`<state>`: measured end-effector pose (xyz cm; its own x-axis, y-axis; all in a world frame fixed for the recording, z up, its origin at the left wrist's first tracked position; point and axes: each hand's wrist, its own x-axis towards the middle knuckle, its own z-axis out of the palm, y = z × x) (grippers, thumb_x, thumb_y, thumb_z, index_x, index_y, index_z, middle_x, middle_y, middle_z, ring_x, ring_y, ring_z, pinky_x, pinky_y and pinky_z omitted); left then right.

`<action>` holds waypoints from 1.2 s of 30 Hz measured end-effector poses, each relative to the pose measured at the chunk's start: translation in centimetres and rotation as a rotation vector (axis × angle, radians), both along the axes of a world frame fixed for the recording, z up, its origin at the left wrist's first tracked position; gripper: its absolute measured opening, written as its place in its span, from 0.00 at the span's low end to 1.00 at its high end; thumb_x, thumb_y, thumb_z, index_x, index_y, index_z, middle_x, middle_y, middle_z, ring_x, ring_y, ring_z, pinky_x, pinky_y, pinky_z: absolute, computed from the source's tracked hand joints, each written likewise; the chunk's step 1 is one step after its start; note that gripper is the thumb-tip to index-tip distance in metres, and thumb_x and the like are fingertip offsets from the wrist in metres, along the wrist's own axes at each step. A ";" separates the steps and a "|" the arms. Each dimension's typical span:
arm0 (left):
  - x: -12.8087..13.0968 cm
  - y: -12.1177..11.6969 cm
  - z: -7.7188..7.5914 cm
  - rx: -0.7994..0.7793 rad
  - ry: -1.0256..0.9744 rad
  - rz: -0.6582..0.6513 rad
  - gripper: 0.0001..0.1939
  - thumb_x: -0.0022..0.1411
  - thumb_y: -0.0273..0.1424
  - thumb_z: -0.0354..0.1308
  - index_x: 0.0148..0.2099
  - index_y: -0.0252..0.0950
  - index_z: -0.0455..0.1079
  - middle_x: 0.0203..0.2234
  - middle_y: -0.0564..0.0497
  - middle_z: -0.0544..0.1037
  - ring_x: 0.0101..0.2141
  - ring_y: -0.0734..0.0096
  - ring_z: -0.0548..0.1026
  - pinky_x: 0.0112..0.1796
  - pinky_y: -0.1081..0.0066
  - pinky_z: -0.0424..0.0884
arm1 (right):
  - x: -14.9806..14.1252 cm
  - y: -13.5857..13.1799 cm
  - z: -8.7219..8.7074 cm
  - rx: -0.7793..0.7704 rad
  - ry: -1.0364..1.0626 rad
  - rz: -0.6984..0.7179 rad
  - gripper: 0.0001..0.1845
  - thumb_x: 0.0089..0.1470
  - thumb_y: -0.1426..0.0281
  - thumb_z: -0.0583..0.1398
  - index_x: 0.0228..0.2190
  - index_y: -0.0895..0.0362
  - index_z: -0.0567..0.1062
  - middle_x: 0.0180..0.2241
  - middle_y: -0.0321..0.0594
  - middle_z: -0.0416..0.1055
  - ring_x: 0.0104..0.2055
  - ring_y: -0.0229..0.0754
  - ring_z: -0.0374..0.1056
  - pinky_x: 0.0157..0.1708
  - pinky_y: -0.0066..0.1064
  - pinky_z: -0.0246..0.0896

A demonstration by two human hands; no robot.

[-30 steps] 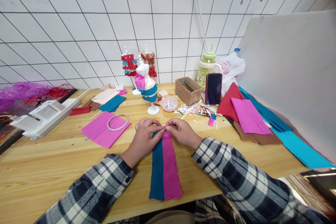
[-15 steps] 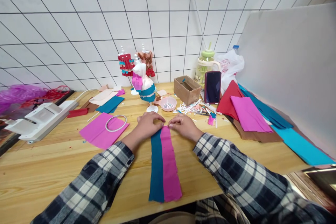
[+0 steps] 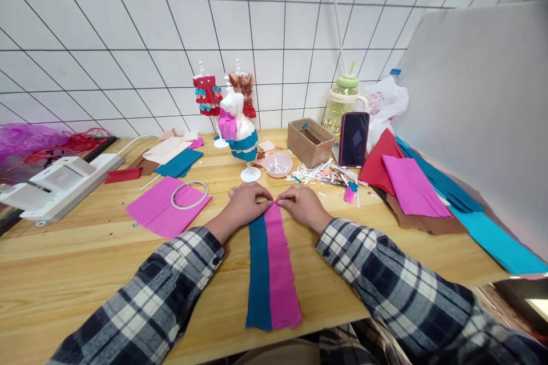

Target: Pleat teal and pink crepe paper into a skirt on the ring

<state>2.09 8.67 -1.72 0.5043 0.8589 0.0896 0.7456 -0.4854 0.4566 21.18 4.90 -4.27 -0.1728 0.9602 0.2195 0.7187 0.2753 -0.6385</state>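
Observation:
A magenta crepe paper strip [image 3: 282, 268] lies lengthwise on the wooden table, partly over a teal crepe paper strip [image 3: 258, 274] on its left. At the far end of the strips, my left hand [image 3: 250, 204] pinches the top edge between thumb and forefinger. Close beside it, my right hand [image 3: 302, 205] pinches the magenta strip's top corner. The fingertips of both hands nearly meet. Beyond them stands a small white dress form [image 3: 233, 104] wearing teal and white bands and a magenta piece.
Left are a magenta sheet [image 3: 160, 205] with a white ring [image 3: 174, 198] and a power strip [image 3: 64, 194]. Behind my hands are a pink bowl [image 3: 278, 174], paper scraps [image 3: 314, 173], a cardboard box [image 3: 309, 148] and a phone [image 3: 353, 140]. Folded coloured papers [image 3: 413, 187] lie right.
The view has shifted slightly. My fingertips have drawn a little closer together at the strips' far edge, which looks slightly gathered there. The strips otherwise lie much the same.

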 end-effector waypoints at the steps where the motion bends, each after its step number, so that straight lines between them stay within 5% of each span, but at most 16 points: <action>1: 0.0 0.0 -0.1 0.001 -0.008 -0.002 0.09 0.56 0.38 0.58 0.35 0.44 0.78 0.36 0.51 0.78 0.44 0.58 0.71 0.47 0.60 0.62 | 0.0 0.0 0.0 0.002 -0.003 -0.004 0.05 0.54 0.67 0.64 0.33 0.49 0.82 0.30 0.37 0.73 0.37 0.40 0.65 0.38 0.30 0.57; 22: 0.5 -0.3 -0.2 0.010 -0.036 0.010 0.07 0.55 0.37 0.61 0.32 0.44 0.79 0.35 0.52 0.79 0.44 0.59 0.72 0.47 0.59 0.61 | -0.3 -0.4 0.7 -0.005 -0.066 -0.015 0.06 0.54 0.67 0.64 0.33 0.52 0.82 0.31 0.38 0.75 0.37 0.40 0.67 0.37 0.30 0.57; 32: 1.1 -0.7 0.1 0.090 -0.055 0.016 0.07 0.55 0.36 0.59 0.32 0.43 0.78 0.36 0.52 0.80 0.43 0.60 0.71 0.46 0.58 0.58 | -0.3 -0.5 1.0 -0.068 -0.020 -0.131 0.05 0.51 0.68 0.64 0.32 0.51 0.80 0.32 0.36 0.75 0.35 0.40 0.69 0.33 0.30 0.58; 36: 1.0 -0.8 0.1 0.106 -0.061 0.026 0.07 0.55 0.35 0.58 0.32 0.43 0.78 0.36 0.52 0.80 0.43 0.59 0.71 0.46 0.57 0.57 | -0.3 -0.6 1.2 -0.096 0.062 -0.184 0.17 0.49 0.70 0.64 0.44 0.51 0.76 0.31 0.33 0.76 0.32 0.38 0.69 0.33 0.29 0.59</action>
